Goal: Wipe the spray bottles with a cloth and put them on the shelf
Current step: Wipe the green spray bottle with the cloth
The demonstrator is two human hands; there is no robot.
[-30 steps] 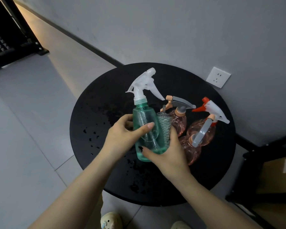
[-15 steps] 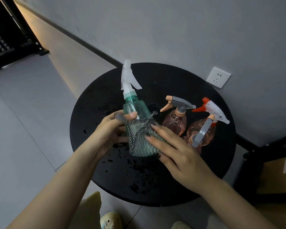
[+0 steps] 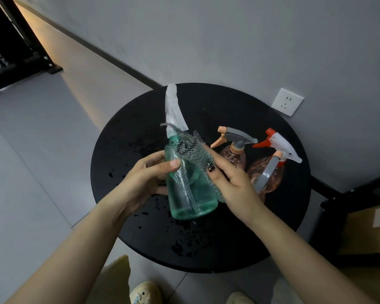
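Round black desk [image 3: 127, 194] with wet specks, against grey wall [image 3: 228, 40]. White wall socket [image 3: 287, 102] right of it. Grey tiled floor [image 3: 31, 172]. Cardboard box [image 3: 369, 229] at right edge. Light shoes [image 3: 145, 292] below.

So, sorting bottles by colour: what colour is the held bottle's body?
Translucent green spray bottle, white trigger head; seen in the head view.

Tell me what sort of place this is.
Probably an indoor room or utility corner: tiled floor, a grey wall with a low socket, a small round black table bearing spray bottles, and dark shelving at the far left.
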